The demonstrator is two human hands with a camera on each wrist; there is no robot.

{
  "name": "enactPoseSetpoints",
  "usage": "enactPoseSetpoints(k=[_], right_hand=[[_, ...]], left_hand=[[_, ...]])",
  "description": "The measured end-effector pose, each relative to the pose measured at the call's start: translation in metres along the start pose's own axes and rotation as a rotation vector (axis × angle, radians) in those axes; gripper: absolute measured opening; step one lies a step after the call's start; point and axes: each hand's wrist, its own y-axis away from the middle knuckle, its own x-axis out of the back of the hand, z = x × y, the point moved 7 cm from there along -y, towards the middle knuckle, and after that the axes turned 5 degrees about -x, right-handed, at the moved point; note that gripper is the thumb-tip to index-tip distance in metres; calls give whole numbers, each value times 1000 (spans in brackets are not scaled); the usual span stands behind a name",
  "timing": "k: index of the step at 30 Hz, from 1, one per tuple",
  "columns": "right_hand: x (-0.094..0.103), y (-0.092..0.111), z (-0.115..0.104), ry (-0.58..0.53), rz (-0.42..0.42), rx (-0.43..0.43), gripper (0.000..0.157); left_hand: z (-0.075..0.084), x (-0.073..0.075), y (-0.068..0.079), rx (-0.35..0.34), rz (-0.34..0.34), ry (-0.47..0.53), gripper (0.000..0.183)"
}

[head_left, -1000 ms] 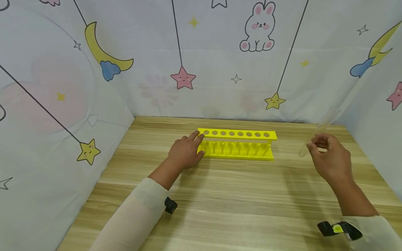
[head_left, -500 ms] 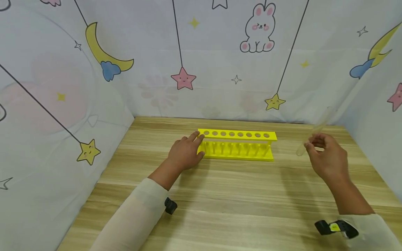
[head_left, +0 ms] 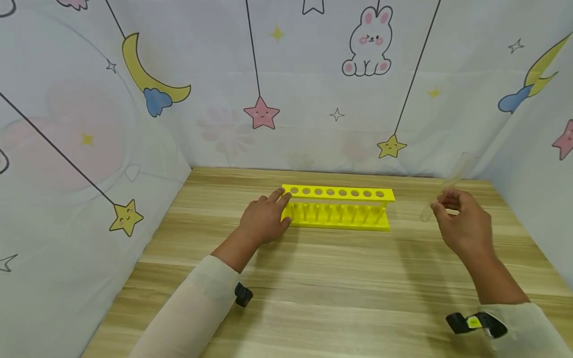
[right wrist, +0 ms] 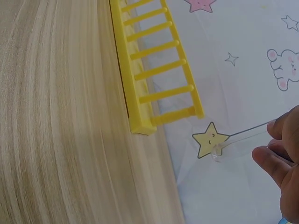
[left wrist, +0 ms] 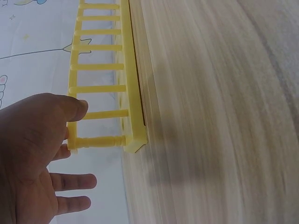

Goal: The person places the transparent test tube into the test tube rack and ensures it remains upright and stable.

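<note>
A yellow test tube rack [head_left: 340, 223] stands upright on the table, a row of round holes along its top plate and upright pegs on its base. At its left end my left hand [head_left: 264, 219] holds the top plate between thumb and fingers; the left wrist view shows two other fingers [left wrist: 74, 182] stretched out past the end. Right of the rack, my right hand [head_left: 465, 226] pinches a clear glass test tube [head_left: 457, 171] between thumb and fingertips. The tube slants, with its rounded bottom lower left, toward the rack. No tube stands in the rack's holes.
The wood-grain table [head_left: 322, 293] runs back to a white printed cloth [head_left: 304, 74], which also hangs at left and right. A black wrist strap [head_left: 476, 323] sits at the right sleeve, and a black device [head_left: 243, 294] at the left sleeve.
My right hand has moved slightly left, toward the rack, carrying the test tube. The left hand and the rack have stayed in place.
</note>
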Motion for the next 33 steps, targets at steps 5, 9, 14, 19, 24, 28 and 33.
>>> enactPoseSetpoints(k=[5, 9, 14, 19, 24, 28, 33], right_hand=[[-1, -1, -2, -17, -5, 3, 48], [-2, -2, -2, -14, -8, 4, 48], [-1, -2, -3, -7, 1, 13, 47], [-1, -2, -4, -3, 9, 21, 46], [-2, -2, -4, -9, 3, 13, 47], [-3, -3, -5, -14, 8, 13, 46], [-4, -5, -5, -19, 14, 16, 47]], left_hand=[[0, 0, 0, -2, 1, -3, 68], [0, -1, 1, -5, 4, -3, 68], [0, -2, 1, 3, 1, -3, 69], [0, -1, 0, 6, 0, -10, 69], [0, -1, 0, 11, -8, -11, 69], [0, -2, 0, 14, -9, -15, 69], [1, -1, 0, 8, -1, -8, 69]])
